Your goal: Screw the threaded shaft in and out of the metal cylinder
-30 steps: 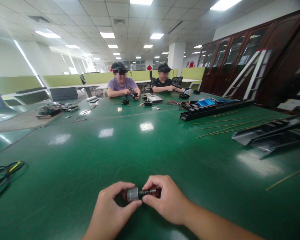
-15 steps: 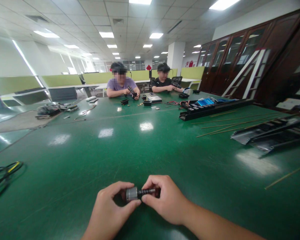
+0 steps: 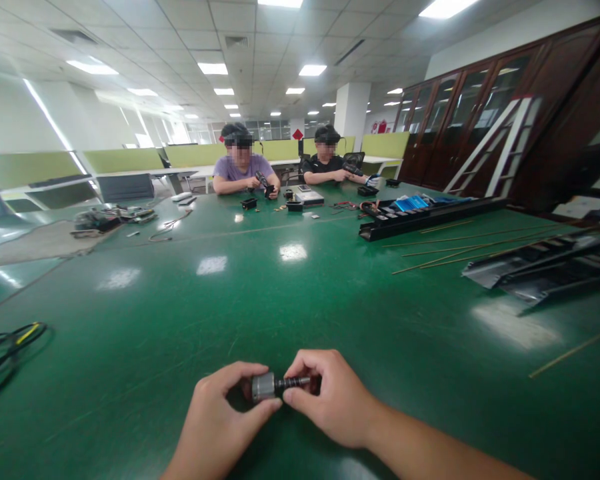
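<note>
Metal cylinder (image 3: 265, 387) with a dark ribbed rod (image 3: 293, 383) sticking out sat pinched between both hands at six o'clock, low over the green table (image 3: 300, 287). It looked small, stiff and probably dense for its size, its smooth steel likely slippery. The left hand (image 3: 220, 420) pinched the cylinder between thumb and forefinger; the right hand (image 3: 330, 400) pinched the rod, the better grip. Its long axis ran nine to three o'clock, rod pointing toward three.
</note>
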Demonstrator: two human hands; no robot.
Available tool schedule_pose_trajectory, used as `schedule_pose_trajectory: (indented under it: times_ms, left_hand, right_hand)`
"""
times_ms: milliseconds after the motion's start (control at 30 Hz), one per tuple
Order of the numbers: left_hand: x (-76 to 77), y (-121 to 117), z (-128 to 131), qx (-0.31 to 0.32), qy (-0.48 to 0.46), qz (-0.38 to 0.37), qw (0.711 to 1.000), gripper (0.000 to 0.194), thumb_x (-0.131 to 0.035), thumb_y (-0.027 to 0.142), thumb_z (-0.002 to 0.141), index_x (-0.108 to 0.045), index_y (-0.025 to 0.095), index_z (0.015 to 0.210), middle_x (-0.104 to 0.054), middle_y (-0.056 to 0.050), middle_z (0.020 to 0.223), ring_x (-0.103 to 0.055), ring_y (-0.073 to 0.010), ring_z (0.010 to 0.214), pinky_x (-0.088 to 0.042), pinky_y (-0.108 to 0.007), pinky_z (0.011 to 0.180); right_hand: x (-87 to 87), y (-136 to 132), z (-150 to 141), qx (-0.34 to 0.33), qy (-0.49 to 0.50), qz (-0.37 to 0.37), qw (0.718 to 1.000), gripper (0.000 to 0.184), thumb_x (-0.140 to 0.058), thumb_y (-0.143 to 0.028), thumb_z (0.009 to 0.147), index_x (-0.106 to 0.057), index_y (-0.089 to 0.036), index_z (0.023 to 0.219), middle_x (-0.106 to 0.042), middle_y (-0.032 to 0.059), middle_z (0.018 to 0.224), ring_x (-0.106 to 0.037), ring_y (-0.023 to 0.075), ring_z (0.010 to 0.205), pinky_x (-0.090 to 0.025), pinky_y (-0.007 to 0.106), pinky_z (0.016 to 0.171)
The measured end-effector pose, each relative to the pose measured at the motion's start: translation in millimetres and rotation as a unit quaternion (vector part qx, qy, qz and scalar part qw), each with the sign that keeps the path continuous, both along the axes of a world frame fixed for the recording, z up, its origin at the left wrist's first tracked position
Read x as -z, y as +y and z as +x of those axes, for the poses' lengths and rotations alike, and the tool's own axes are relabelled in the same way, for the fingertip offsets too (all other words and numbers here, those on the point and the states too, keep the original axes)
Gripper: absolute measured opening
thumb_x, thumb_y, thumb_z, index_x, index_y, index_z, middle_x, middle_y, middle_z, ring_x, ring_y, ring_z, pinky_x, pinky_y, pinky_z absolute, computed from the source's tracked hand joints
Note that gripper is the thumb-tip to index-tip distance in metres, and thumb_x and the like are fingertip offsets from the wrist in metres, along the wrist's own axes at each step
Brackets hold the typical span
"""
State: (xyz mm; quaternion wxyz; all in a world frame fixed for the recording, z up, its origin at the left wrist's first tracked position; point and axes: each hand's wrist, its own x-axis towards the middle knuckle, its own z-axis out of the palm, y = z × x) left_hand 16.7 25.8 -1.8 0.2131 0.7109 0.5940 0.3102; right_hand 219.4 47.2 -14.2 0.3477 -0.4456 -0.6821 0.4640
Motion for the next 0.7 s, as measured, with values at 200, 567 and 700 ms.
schedule_pose_trajectory:
  times_ms: [200, 567, 700]
  left_hand:
    - [0.3, -0.1, -1.0, -0.001, 0.003, 0.003, 1.0, 0.024, -0.079, 0.039, 0.07, -0.075, 0.028, 0.092, -0.076, 0.002, 0.089, -0.072, -0.0211, 0.083, -0.056, -0.029, 0.077]
    - [3.6, 1.4, -2.9, 0.005, 0.004, 0.002, 1.0, 0.025, -0.079, 0.037, 0.07, -0.075, 0.028, 0.094, -0.076, 0.002, 0.09, -0.072, -0.0211, 0.083, -0.056, -0.029, 0.076]
    - [3.2, 0.0, -2.8, 0.002, 0.005, 0.002, 1.0, 0.026, -0.079, 0.038, 0.07, -0.075, 0.028, 0.094, -0.077, 0.002, 0.09, -0.072, -0.0212, 0.083, -0.057, -0.029, 0.076]
  right_hand:
    - [-1.1, -0.5, 0.2, -0.003, -0.003, -0.005, 1.0, 0.006, -0.066, -0.017, 0.073, -0.068, -0.016, 0.078, -0.059, -0.0026, 0.062, -0.05, 0.0112, 0.056, -0.038, 0.022, 0.056]
    - [-2.9, 0.4, 0.0, 0.002, -0.001, 0.002, 1.0, 0.006, -0.066, -0.016, 0.071, -0.068, -0.016, 0.077, -0.06, -0.0026, 0.063, -0.05, 0.0111, 0.056, -0.038, 0.022, 0.056]
    - [-3.7, 0.0, 0.3, 0.0, -0.002, 0.0, 1.0, 0.005, -0.066, -0.016, 0.072, -0.068, -0.016, 0.077, -0.06, -0.0026, 0.063, -0.05, 0.011, 0.056, -0.037, 0.021, 0.055]
